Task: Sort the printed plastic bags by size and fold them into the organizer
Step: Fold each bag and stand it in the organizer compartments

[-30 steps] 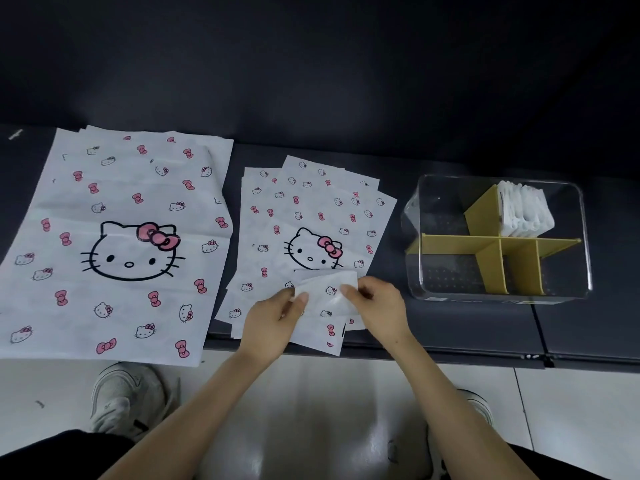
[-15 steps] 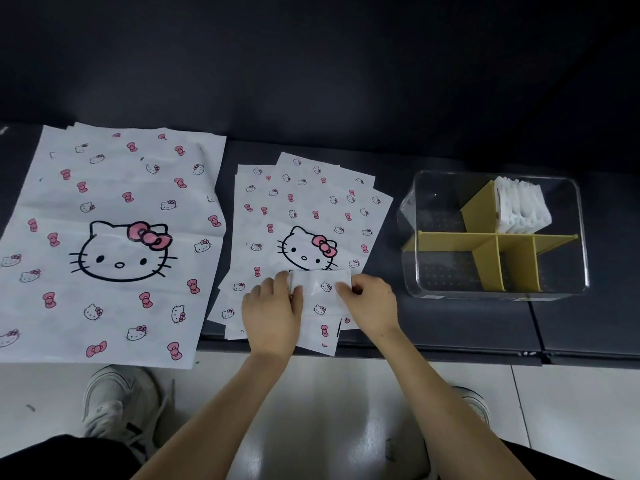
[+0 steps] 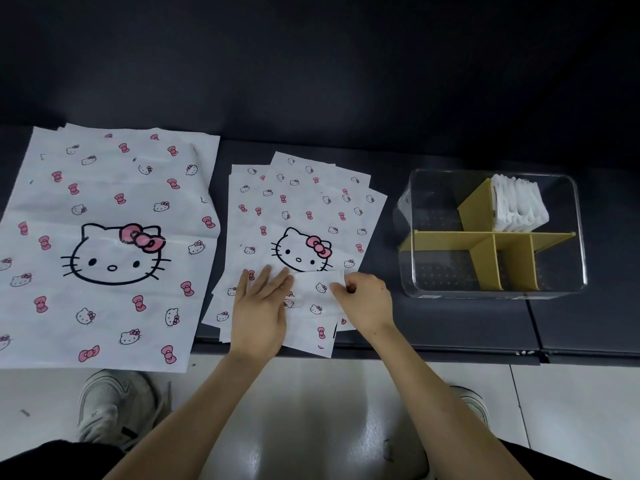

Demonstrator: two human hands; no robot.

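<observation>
A small folded printed bag (image 3: 313,308) lies on the front of the stack of medium cat-print bags (image 3: 304,216). My left hand (image 3: 261,306) presses flat on its left part with straight fingers. My right hand (image 3: 363,299) pinches the folded bag's upper right corner. A pile of large cat-print bags (image 3: 104,244) lies spread at the left. The clear organizer (image 3: 408,209) with yellow dividers (image 3: 485,244) stands at the right, with several folded white bags (image 3: 517,209) upright in its back right compartment.
The dark table's front edge (image 3: 450,355) runs just below my hands; the bags overhang it. A dark wall rises behind the table. Pale floor tiles and my shoes (image 3: 114,407) show below.
My left hand has gone from pinching the folded bag's left edge to lying flat on it and sliding forward. My right hand has kept its pinch on the right corner.
</observation>
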